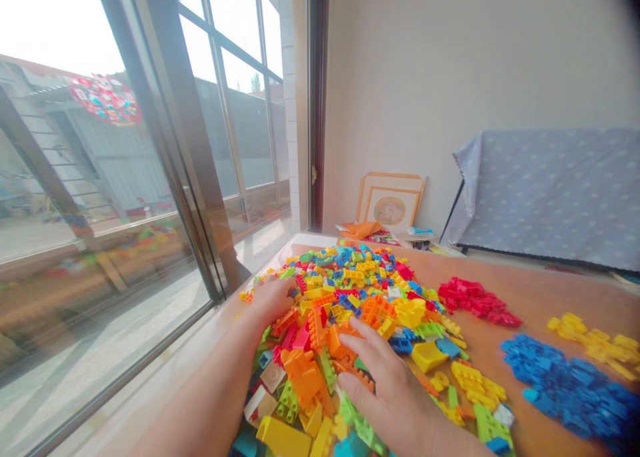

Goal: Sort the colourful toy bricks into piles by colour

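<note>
A large heap of mixed toy bricks (367, 270) in several colours covers the left part of the brown table. My left hand (273, 297) reaches to the heap's left edge, its fingertips among small bricks near a red one; whether it grips anything is hidden. Over the nearer part of the heap, my right hand (375, 370) has its fingers spread and holds nothing. Its fingertips touch or hover just above orange bricks (339, 340). An orange block (303, 376) lies to the left of that hand, and a yellow block (429, 356) lies beyond it to the right.
Sorted piles of red bricks (477, 302), blue bricks (570, 384) and yellow bricks (597, 339) lie on the table (530, 294) at the right. A window frame (185, 144) borders the left side. Behind stand a picture frame (390, 200) and a cloth-covered object (550, 190).
</note>
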Demonstrator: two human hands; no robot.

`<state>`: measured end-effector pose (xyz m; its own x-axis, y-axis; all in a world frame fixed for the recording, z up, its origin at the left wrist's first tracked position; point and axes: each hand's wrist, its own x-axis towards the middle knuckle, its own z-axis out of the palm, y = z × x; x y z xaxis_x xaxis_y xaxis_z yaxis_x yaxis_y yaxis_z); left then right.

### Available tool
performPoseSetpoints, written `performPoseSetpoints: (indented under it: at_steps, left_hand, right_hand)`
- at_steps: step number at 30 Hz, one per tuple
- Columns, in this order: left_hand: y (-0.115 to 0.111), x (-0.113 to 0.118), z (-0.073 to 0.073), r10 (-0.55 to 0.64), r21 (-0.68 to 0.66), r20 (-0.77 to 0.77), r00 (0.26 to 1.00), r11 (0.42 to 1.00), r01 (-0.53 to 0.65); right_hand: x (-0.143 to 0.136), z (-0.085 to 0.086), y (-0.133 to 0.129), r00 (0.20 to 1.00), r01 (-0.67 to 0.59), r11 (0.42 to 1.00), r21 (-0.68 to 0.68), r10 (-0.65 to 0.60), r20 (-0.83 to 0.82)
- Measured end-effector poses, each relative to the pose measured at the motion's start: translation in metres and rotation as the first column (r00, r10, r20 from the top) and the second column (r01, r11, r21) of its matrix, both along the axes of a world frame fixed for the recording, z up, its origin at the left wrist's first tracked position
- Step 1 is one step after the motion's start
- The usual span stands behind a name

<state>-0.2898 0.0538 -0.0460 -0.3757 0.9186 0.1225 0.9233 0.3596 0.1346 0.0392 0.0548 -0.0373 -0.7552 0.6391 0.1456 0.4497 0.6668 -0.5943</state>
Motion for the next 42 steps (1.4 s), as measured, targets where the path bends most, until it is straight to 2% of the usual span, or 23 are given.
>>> performPoseSetpoints:
  at_steps: [5, 10, 16, 21, 26, 30, 32, 36, 39, 42]
  left_hand:
    - [0.005, -0.001, -0.003, 0.017, 0.02, 0.037, 0.999, 1.0, -0.017]
    - [0.004, -0.002, -0.004, 0.004, 0.107, 0.118, 0.993, 0.994, -0.017]
    - [0.007, -0.005, 0.004, -0.127, 0.274, 0.303, 0.944, 0.961, 0.042]
    - [0.006, -0.001, 0.014, -0.249, 0.361, 0.486, 0.838, 0.93, 0.067]
    - [0.001, 0.006, 0.028, -0.304, 0.395, 0.637, 0.708, 0.918, 0.039]
    - [-0.006, 0.016, 0.047, -0.343, 0.407, 0.72, 0.604, 0.913, 0.033]
    - [-0.011, 0.026, 0.059, -0.362, 0.397, 0.77, 0.526, 0.916, 0.049]
    - [-0.019, 0.052, 0.08, -0.39, 0.383, 0.851, 0.352, 0.919, 0.093]
    - [-0.02, 0.076, 0.09, -0.444, 0.397, 0.841, 0.31, 0.895, 0.205]
    - [-0.017, 0.102, 0.093, -0.503, 0.404, 0.815, 0.288, 0.849, 0.34]
  right_hand:
    - [0.002, -0.001, 0.0, 0.999, 0.007, 1.0, -0.02, -0.008, -0.042]
    - [0.002, -0.001, -0.001, 0.998, 0.01, 0.999, -0.044, -0.012, -0.054]
    - [0.003, 0.001, 0.001, 0.997, 0.001, 0.999, -0.052, -0.005, -0.079]
    - [0.007, 0.003, 0.002, 0.995, -0.026, 0.998, -0.065, 0.02, -0.098]
    - [0.01, 0.006, 0.004, 0.989, -0.018, 0.999, -0.048, 0.011, -0.149]
    - [0.016, 0.016, 0.008, 0.979, 0.005, 0.999, -0.054, -0.016, -0.203]
    - [0.018, 0.021, 0.009, 0.97, 0.027, 0.998, -0.062, -0.041, -0.241]
    - [0.018, 0.023, 0.008, 0.934, 0.023, 0.977, -0.211, -0.096, -0.344]
    - [0.016, 0.021, 0.006, 0.9, 0.0, 0.934, -0.358, -0.156, -0.407]
    - [0.012, 0.023, 0.004, 0.861, 0.013, 0.893, -0.451, -0.24, -0.449]
